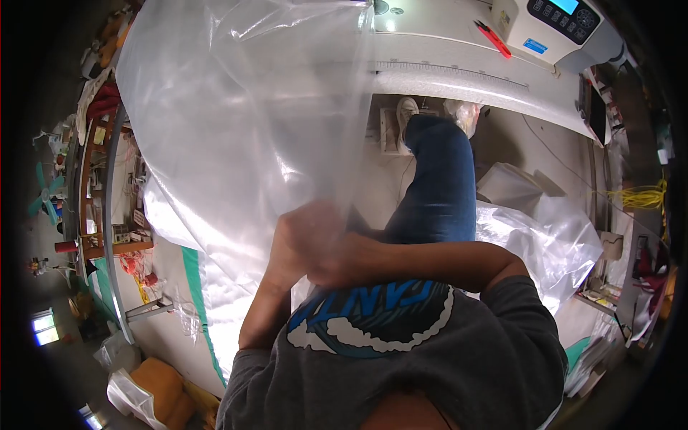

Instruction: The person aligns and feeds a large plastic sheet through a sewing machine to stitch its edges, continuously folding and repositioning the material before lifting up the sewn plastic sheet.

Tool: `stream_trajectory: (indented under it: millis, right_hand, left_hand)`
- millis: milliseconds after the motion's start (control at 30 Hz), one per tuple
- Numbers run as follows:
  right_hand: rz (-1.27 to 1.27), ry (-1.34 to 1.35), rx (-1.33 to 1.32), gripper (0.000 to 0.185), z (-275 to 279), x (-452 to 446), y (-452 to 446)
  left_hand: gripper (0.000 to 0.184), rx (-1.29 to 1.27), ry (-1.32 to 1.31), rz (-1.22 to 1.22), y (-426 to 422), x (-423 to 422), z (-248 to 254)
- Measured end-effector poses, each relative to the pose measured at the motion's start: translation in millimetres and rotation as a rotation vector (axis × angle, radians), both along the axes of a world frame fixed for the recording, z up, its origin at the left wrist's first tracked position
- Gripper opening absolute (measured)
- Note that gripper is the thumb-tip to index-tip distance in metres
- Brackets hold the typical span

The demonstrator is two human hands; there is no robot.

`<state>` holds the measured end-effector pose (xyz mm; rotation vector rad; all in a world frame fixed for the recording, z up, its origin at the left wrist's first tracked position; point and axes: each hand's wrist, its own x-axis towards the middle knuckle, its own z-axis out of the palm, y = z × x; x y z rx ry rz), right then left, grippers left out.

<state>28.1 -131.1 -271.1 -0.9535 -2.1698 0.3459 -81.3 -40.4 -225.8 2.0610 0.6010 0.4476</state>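
Observation:
A large sheet of clear plastic film drapes from the sewing machine table down over my lap. At the film's lower right edge, in front of my chest, my two hands are close together and overlap. My left hand is the upper one, bent at the wrist, with its fingers smeared by motion. My right hand reaches across from the right, just below it, also blurred. Both are against or right beside the film; whether the fingers grip it cannot be made out.
The white sewing machine table carries a control panel and red thread snips. My foot rests by a pedal. More plastic film lies at right. A wooden shelf stands at left, near a teal fan.

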Motion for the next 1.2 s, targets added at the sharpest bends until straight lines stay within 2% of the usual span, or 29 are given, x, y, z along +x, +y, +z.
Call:
stream_trajectory:
  millis: [133, 267, 333, 400, 467, 500, 533, 567, 600, 667, 733, 800, 833, 867, 933, 1033, 1133, 1200]
  right_hand:
    - [0.038, 0.013, -0.054, 0.008, 0.3, 2.8, -0.8]
    - [0.121, -0.003, -0.065, 0.006, 10.9, 23.8, 1.0]
    - [0.026, 0.311, 0.149, 0.006, 46.4, 65.8, 2.1]
    - [-0.478, 0.860, 0.041, 0.016, 20.1, 104.0, 25.2]
    - [-0.800, 1.307, 0.092, 0.021, 10.1, 126.3, 85.0]
    - [-0.799, 1.301, 0.106, 0.021, 5.4, 132.5, 84.7]
    - [-0.800, 1.226, 0.093, 0.021, 2.4, 94.8, 94.5]
    - [-0.799, 1.154, 0.073, 0.022, -7.0, 42.7, 80.3]
    - [-0.803, 1.089, 0.046, 0.022, -18.7, 8.1, 65.5]
    - [-0.802, 0.953, -0.010, 0.023, -37.5, 1.7, 61.9]
    - [-0.807, 0.813, -0.063, 0.024, -56.5, -2.3, 61.9]
    - [-0.806, 0.662, -0.124, 0.025, -79.8, 27.2, 48.4]
    - [-0.797, 0.586, -0.165, 0.025, -91.1, 59.8, 47.2]
    - [-0.786, 0.516, -0.211, 0.026, -102.4, 54.1, 41.6]
    - [-0.661, 1.277, -0.644, 0.027, -41.0, 83.2, 18.2]
    - [-0.685, 1.129, -0.750, 0.030, -8.3, 75.7, 1.2]
    - [-0.649, 0.984, -0.702, 0.032, -8.6, 69.2, 0.0]
    - [-0.655, 1.001, -0.692, 0.032, -13.7, 65.0, 2.6]
  left_hand:
    - [0.015, -0.103, 0.030, 0.003, 0.5, 0.5, -3.8]
    - [0.008, 0.018, 0.045, 0.033, -2.5, 10.5, 12.3]
    - [0.007, 0.089, 0.015, 0.017, 0.8, 17.1, 33.8]
    - [0.007, 0.350, -0.050, -0.091, 6.4, 19.8, 53.7]
    - [0.009, 0.391, -0.043, -0.125, -1.6, 31.7, 74.4]
    - [0.009, 0.500, -0.050, -0.218, -7.1, 40.4, 81.5]
    - [0.010, 0.608, -0.055, -0.310, -11.0, 48.5, 84.8]
    - [0.009, 0.598, -0.074, -0.294, -14.1, 51.2, 75.1]
    - [0.009, 0.594, -0.071, -0.297, -12.4, 47.0, 49.7]
    - [0.007, 0.597, 0.163, -0.170, -4.4, 26.6, -14.8]
    - [0.007, 0.535, 0.118, -0.164, -3.3, 23.3, -31.5]
    - [0.011, 0.064, 0.003, 0.044, -13.7, 24.5, -24.6]
    - [0.015, -0.049, 0.077, 0.074, -16.1, 22.3, -19.9]
    - [0.015, -0.070, 0.084, 0.082, -18.4, 20.1, -21.9]
    - [0.015, -0.090, 0.032, 0.073, -18.9, 20.6, -25.3]
    - [0.012, -0.079, 0.005, 0.051, -21.3, 24.4, -25.1]
    - [0.010, 0.021, -0.022, 0.021, -23.2, 30.1, -20.3]
    - [0.010, 0.076, -0.023, 0.027, -24.0, 31.5, -19.1]
